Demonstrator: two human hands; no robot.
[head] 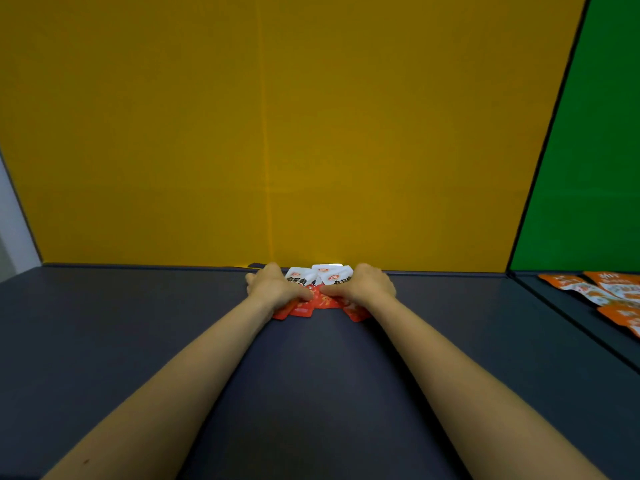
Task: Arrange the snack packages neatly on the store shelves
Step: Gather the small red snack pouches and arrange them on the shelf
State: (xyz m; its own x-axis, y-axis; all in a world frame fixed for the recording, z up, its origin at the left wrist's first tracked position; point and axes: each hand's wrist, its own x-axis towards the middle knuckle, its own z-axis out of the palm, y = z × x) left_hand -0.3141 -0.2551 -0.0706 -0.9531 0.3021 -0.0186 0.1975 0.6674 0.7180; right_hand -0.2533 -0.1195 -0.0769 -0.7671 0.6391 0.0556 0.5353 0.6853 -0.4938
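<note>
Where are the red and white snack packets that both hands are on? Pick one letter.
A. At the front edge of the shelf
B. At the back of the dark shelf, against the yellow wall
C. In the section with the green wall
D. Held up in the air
B: the red and white snack packets lie on the dark shelf by the yellow wall, between the left hand and the right hand.

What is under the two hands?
Red and white snack packets lie bunched on the dark shelf under the left hand and right hand. The hands cover parts of them, so their number is unclear.
</note>
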